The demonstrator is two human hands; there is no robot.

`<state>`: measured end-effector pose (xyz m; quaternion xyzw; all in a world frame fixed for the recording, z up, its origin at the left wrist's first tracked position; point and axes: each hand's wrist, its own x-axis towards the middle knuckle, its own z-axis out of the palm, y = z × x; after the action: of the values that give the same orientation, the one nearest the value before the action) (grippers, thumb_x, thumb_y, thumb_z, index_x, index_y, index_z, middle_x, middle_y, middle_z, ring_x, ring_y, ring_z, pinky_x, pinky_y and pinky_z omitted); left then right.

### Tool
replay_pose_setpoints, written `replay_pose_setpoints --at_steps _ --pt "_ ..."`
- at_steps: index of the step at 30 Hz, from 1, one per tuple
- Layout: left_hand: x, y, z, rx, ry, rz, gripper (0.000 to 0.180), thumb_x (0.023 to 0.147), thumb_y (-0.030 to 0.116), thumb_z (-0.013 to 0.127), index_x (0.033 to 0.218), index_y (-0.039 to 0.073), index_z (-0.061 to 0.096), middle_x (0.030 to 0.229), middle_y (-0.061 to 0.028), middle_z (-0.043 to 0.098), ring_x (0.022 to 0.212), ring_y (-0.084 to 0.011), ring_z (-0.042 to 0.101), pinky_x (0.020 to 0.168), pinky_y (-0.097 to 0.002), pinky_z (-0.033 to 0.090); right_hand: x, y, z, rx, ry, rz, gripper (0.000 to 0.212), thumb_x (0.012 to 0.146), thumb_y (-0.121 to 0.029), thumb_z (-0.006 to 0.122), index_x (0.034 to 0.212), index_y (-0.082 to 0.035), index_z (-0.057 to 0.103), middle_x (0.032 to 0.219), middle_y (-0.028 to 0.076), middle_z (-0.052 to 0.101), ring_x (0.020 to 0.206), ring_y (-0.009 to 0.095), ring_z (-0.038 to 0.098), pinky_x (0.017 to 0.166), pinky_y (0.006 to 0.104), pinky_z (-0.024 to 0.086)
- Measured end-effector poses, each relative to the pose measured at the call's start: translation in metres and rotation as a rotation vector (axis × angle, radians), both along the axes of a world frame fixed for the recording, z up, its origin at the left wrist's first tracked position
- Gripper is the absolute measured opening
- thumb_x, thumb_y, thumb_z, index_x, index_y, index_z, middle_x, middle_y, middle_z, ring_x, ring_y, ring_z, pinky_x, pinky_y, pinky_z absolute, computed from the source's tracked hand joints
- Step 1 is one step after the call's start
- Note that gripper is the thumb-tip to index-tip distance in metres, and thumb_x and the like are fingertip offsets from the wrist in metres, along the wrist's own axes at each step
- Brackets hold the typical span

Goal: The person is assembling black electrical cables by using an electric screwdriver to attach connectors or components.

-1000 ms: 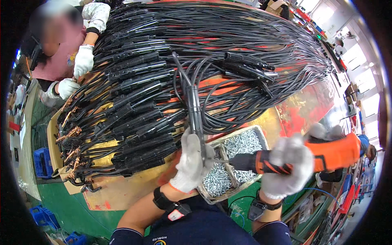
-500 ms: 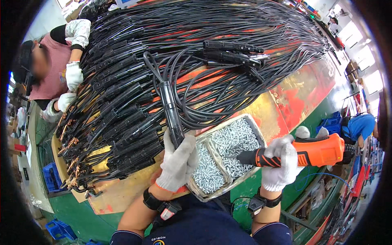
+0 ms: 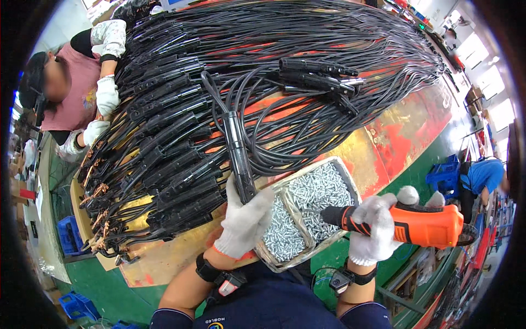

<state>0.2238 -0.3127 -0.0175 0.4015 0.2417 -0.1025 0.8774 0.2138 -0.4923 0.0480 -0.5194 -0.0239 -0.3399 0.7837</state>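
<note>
Black cable connector [image 3: 239, 159] sits pinched in your left hand [image 3: 244, 222] (gloved); your right hand [image 3: 374, 230] clamps the orange screwdriver [image 3: 416, 225] near the screw tray [image 3: 307, 211].

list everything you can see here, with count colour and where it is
black connector handle: one, black, upright in the left hand, its cable looping up over the pile
cables with connector handles: too many to count, black, heaped across the worktable
copper cable ends: several, copper, at the pile's left edge
worktable: one, yellowed with red patches, under the cables
screw tray: one, grey, two compartments full of silver screws, at the table's near edge
power screwdriver: one, orange and black, in the right hand, tip toward the tray
crates: a few, blue, on the green floor
co-worker: one, pink top, white gloves, far left at the pile
second person: one, blue top, far right
left hand: white glove, gripping the handle
right hand: white glove, gripping the screwdriver
</note>
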Motion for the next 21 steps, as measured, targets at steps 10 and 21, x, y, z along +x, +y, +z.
replay_pose_setpoints --at_steps 10,21 --pt "0.004 -0.004 -0.001 0.085 -0.042 0.019 0.089 0.078 -0.001 0.074 0.148 0.014 0.021 0.078 0.0009 0.052 0.05 -0.0081 0.049 0.04 -0.0236 0.04 0.024 -0.017 0.037 0.086 -0.181 0.043 0.072 0.089 0.0 0.056 0.151 -0.011 0.021 0.128 0.009 0.05 0.058 0.007 0.039 0.046 0.022 0.043" --pt "-0.002 -0.003 -0.026 0.021 -0.163 0.007 0.093 0.083 -0.001 0.071 0.153 0.016 0.012 0.103 -0.0067 0.057 0.065 -0.0103 0.057 0.047 -0.0245 0.045 0.042 0.048 0.045 0.026 -0.205 0.334 0.043 0.095 -0.007 0.053 0.135 0.001 0.04 0.075 -0.002 0.032 0.063 0.008 0.03 0.057 0.0203 0.031"
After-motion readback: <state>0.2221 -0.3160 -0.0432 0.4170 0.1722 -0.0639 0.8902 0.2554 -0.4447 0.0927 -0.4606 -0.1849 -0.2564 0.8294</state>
